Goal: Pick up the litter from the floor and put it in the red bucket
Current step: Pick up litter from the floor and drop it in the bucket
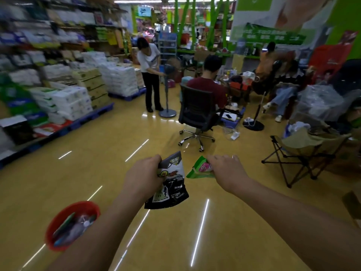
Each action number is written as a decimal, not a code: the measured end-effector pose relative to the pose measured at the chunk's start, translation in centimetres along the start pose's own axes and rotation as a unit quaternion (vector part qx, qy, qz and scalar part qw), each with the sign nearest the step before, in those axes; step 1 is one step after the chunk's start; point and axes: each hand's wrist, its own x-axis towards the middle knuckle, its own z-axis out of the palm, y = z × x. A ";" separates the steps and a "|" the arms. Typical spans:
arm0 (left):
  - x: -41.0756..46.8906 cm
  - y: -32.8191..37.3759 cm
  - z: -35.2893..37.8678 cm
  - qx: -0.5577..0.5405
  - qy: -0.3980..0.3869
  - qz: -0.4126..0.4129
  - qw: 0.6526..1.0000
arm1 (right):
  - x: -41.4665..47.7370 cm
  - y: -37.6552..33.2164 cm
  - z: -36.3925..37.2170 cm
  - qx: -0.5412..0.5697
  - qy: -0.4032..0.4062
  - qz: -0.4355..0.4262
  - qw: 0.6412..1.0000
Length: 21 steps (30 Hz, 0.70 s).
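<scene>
A crinkled black-and-white snack wrapper [171, 182], glossy film with a serrated top edge and printed graphics, hangs in the air in front of the person, pinched near its upper corner by the left hand [143, 177]; the fingers [156, 159] are curled closed on the packet's edge. Just beside it to the right, a smaller green wrapper [198, 169] with a pink-and-white label, flat and roughly triangular as it is seen, is held by the right hand [227, 172], whose fingers close over its right end. The two wrappers are near each other but do not touch.

Lower left, partly hidden behind the left forearm, stands the red bucket [56, 222], a round plastic tub with a smooth rim. Inside it lie several pieces of litter: a green strip, something blue and clear crumpled film, too blurred to tell further.

The floor [97, 173] is a smooth, shiny yellow surface that reflects the ceiling lights as thin white streaks. Ahead, a black mesh-backed office chair [197, 114] on a chrome star base with castors carries a seated person in a dark red shirt. To the right stands a folding camp chair [304, 151] with a tan fabric seat and a thin black frame. On the left, soft white packs and cardboard boxes are stacked on blue pallets [93, 116].
</scene>
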 end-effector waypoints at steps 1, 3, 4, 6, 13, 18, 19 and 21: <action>0.6 -0.4 0.1 0.005 0.004 -0.010 1.000 | 1.4 -0.2 0.2 -0.004 0.003 -0.013 1.000; 1.8 -1.3 0.3 0.019 0.007 -0.027 0.999 | 4.0 -0.6 0.6 -0.004 0.007 -0.036 0.999; 2.3 -1.7 0.4 0.023 0.007 -0.037 0.999 | 5.3 -0.8 0.9 -0.002 0.011 -0.049 0.999; 3.1 -2.6 0.5 0.030 0.009 -0.058 0.998 | 7.7 -1.3 1.3 -0.002 0.018 -0.075 0.997; 4.8 -5.6 0.1 0.050 0.022 -0.127 0.990 | 13.9 -4.1 0.9 -0.012 0.012 -0.141 0.990; 4.5 -8.5 -0.9 0.066 0.026 -0.176 0.982 | 17.4 -7.5 0.2 -0.017 0.034 -0.190 0.981; 4.3 -9.3 -1.2 0.068 0.029 -0.185 0.980 | 18.0 -8.4 0.1 -0.013 0.034 -0.198 0.980; 3.6 -10.9 -1.9 0.074 0.036 -0.201 0.976 | 19.1 -10.6 0.0 -0.008 0.043 -0.218 0.975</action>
